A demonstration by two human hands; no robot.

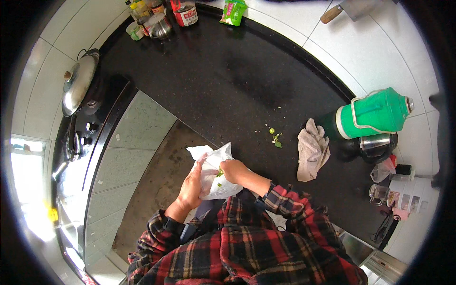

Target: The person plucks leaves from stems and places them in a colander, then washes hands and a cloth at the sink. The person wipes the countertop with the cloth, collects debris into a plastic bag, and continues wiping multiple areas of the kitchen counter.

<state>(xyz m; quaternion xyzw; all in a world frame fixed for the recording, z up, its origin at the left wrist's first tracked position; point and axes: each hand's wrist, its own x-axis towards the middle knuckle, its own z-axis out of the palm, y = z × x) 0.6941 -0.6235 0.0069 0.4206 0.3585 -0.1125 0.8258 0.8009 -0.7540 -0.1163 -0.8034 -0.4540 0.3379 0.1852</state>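
A thin white plastic bag (213, 164) hangs at the front edge of the black counter (223, 76). My left hand (192, 186) grips it from below and the side. My right hand (232, 171) pinches a small green vegetable scrap at the bag's mouth, fingers closed on it. More green scraps (276, 137) lie on the counter just beyond my right hand. Both arms wear red plaid sleeves.
A crumpled grey cloth (312, 149) lies right of the scraps, beside a green thermos jug (375, 113) and a steel kettle (373, 145). Jars, a small pot and a green packet (233, 12) stand at the counter's far end. A lidded wok (77, 83) sits on the stove at left.
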